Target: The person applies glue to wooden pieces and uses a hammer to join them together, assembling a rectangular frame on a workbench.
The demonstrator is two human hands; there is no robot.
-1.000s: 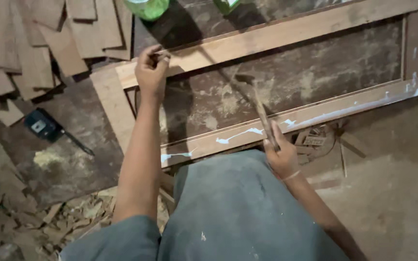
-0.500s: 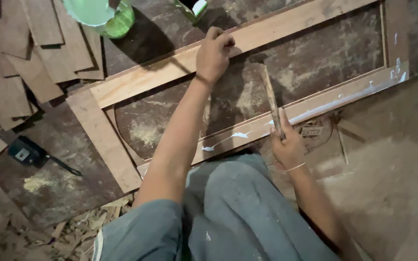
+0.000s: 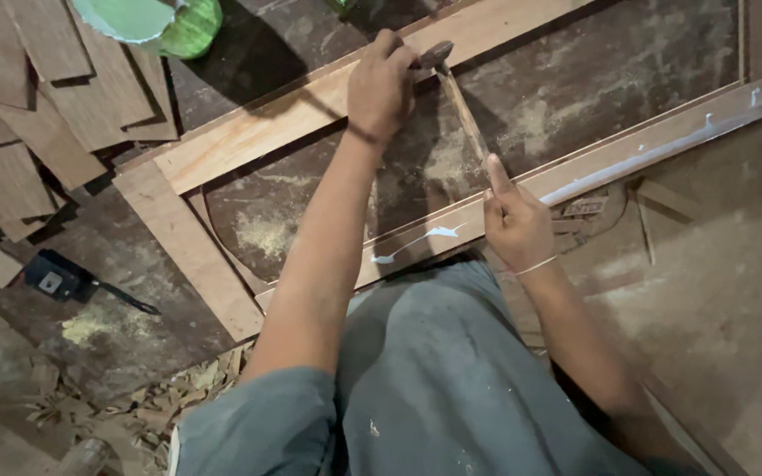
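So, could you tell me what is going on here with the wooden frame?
A person crouches over a long wooden frame lying on the floor. The left hand rests on the far rail, gripping one end of a thin wooden stick that spans the opening. The right hand holds the stick's other end against the near rail, which carries streaks of white glue. A green tub and loose wood pieces lie beside the frame.
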